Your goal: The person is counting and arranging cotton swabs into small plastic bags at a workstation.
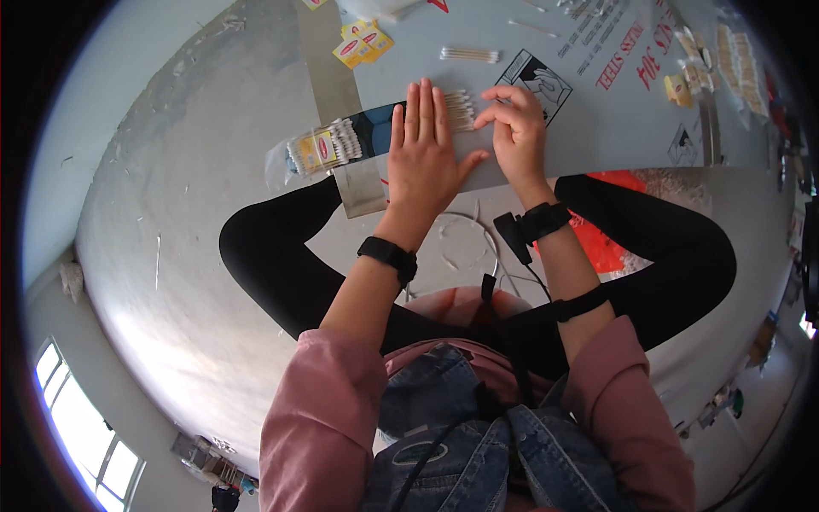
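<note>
My left hand (418, 158) lies flat, palm down with fingers stretched out, over a dark blue strip (373, 128) on the table. Just right of its fingertips shows a row of cotton swabs (461, 111), partly hidden under the hand. Beside their right ends is my right hand (519, 128), its fingers bent and apart with nothing visible between them. Whether it touches the swabs I cannot tell. To the left, a clear bag of cotton swabs (345, 141) with a yellow label card (322, 148) rests at the strip's end.
Yellow cards (363, 44) lie at the far left of the grey table (589, 128). A small bundle of swabs (469, 55) sits beyond my hands. Packed swabs (740, 68) are at the far right. Below the table's edge is a red bag (597, 243).
</note>
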The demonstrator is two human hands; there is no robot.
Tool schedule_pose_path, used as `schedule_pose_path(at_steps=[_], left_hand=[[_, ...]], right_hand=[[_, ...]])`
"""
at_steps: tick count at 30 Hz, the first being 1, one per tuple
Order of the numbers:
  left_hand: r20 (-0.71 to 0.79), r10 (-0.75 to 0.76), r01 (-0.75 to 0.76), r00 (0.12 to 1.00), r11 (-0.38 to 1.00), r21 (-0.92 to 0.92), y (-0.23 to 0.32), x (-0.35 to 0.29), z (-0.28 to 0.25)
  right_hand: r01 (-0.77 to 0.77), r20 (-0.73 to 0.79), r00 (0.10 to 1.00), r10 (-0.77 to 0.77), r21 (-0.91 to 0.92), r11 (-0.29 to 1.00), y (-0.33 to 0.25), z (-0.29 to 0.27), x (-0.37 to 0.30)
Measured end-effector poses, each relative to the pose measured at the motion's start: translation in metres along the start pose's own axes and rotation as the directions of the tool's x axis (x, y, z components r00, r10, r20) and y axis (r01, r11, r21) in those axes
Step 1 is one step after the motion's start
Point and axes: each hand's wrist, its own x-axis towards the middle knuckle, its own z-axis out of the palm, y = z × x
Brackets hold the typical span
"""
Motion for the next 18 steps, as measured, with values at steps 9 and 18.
schedule_pose_path(at_steps=[9,18], left_hand=[[-0.027,-0.005,0.004,1.000,0.999,-0.038,-0.0003,0.0007,0.0031],[-0.039,-0.013,0.011,0.999,0.998,-0.055,-0.0004,0.0001,0.0034]], right_hand=[[0.041,0.014,0.999,-0.041,-0.016,0.999,0.0020,-0.0013,0.0035],[-0.048,-0.046,0.998,0.051,0.073,0.996,0.0012,0.0013,0.0022]])
